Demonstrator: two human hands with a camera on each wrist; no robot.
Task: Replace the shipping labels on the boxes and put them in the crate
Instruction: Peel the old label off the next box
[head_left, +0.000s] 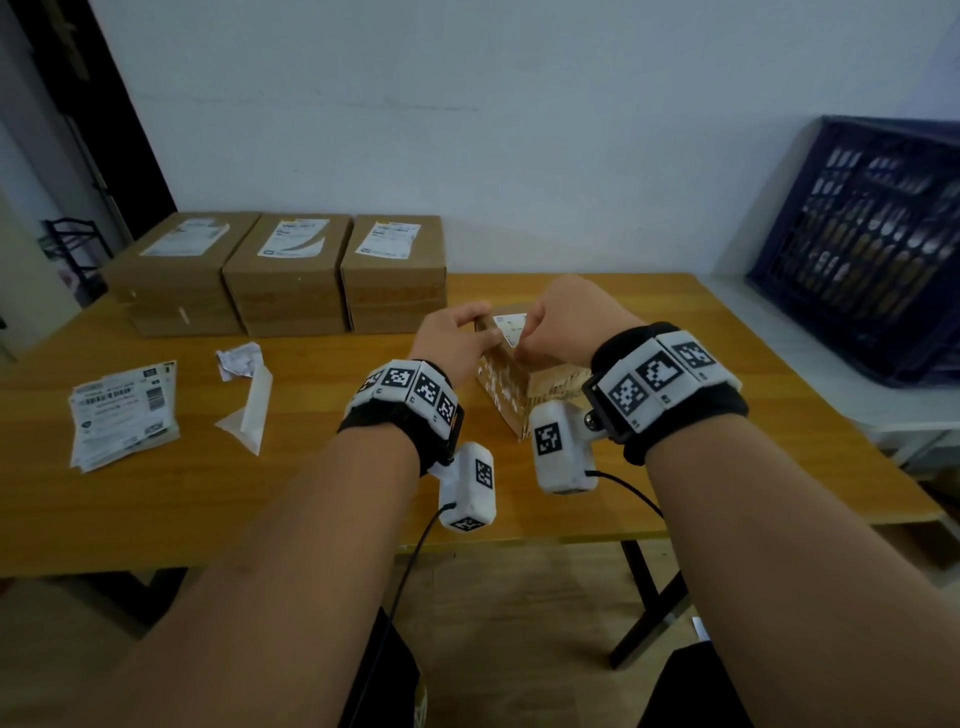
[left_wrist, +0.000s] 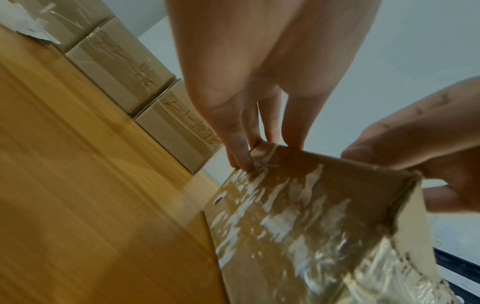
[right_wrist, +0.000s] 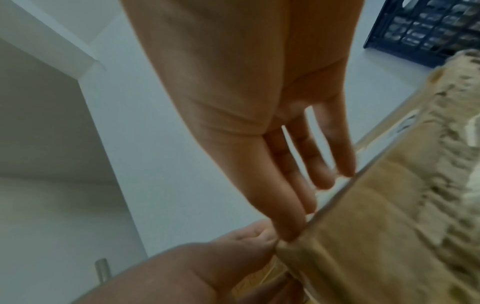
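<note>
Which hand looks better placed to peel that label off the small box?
Probably the right hand: its fingers rest on the white label atop the small box, while the left hand steadies the box's far-left corner.

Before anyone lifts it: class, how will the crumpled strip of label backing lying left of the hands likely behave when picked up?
The backing strip looks thin and creased, so probably floppy and very light. It may slide easily on the smooth wooden table.

Bare forearms, no sleeves. Black wrist bands on both, ringed with white blocks bearing black square codes. White camera pods slung underneath, thin black cables trailing near.
</note>
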